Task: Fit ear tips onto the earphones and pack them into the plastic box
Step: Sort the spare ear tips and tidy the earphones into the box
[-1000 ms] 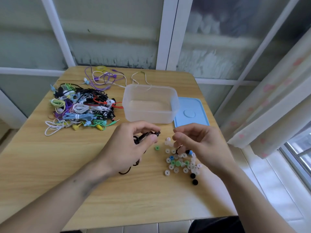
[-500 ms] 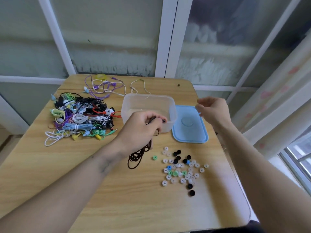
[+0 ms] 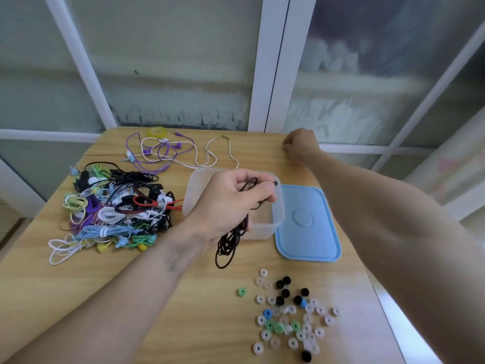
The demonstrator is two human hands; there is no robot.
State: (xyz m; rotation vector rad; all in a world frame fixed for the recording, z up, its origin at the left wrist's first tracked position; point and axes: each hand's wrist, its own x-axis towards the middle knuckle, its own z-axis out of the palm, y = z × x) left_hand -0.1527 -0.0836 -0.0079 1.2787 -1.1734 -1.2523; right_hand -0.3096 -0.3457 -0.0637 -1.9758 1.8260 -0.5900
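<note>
Left hand grips black earphones, hiding part of plastic box; right hand curled, contents unclear.

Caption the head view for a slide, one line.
Left hand holds black earphones over the clear plastic box; right hand rests at the table's far edge; ear tips lie loose.

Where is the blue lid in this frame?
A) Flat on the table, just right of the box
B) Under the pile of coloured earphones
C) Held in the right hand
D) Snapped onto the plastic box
A: the blue lid lies flat on the table against the right side of the open plastic box, while the right hand is far back at the table's edge and the left hand grips the black earphones.
</note>
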